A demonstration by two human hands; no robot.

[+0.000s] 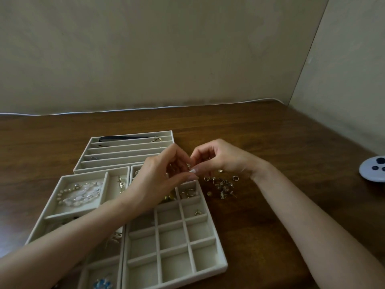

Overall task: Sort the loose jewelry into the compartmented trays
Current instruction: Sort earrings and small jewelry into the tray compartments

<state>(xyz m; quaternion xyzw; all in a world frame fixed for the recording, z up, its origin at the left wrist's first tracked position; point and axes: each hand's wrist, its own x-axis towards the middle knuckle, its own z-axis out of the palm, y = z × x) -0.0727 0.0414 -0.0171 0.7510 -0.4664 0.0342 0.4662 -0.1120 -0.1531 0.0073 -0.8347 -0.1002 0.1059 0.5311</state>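
Note:
My left hand [160, 176] and my right hand [218, 159] meet fingertip to fingertip above the top corner of the grid tray [210, 232]. Together they pinch one tiny gold piece [189, 165]; I cannot tell what kind it is. Just right of the tray lies a loose pile of small gold earrings and rings [223, 185] on the wooden table. A few gold pieces sit in the grid tray's upper cells [187, 193]. The left tray [62, 215] holds a pearl bracelet [79, 193]. A long-slot tray [125, 165] stands behind.
A white round object with dark spots [374, 168] lies at the table's right edge. Blue jewelry [103, 284] shows in a bottom compartment of the left tray. A thin white cable [145, 109] runs along the wall at the table's back edge.

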